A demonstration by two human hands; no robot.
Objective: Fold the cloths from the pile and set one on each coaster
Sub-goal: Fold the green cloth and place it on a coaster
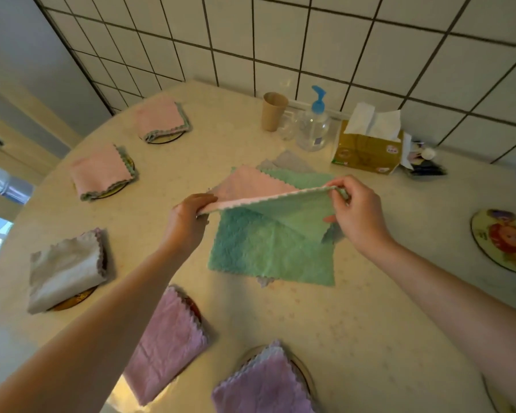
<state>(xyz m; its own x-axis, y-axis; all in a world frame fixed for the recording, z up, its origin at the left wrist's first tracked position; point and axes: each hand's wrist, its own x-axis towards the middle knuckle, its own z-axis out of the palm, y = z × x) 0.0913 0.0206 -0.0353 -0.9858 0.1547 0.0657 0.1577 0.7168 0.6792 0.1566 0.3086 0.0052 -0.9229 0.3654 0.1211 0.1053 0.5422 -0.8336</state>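
I hold the green-and-pink cloth (268, 234) above the middle of the table (370, 308), its top edge stretched between my hands. My left hand (185, 222) pinches the left corner and my right hand (358, 213) pinches the right corner, fingers curled round the hem. The near part of the cloth lies flat on the table, green side up, while the raised edge shows its pink back. Under it lies the rest of the pile (292, 163), of which a grey corner sticks out toward the wall.

5 folded cloths already sit on coasters: 2 pink ones (161, 119) (102, 171) at far left, a beige one (64, 269) nearer, and 2 lilac ones (166, 344) (262, 386) near me. 1 bare coaster (504, 239) with a cartoon print lies at right, well apart from the cloth.

By the tiled wall stand a paper cup (274, 111), a pump bottle (313, 123) and a tissue box (367, 147).
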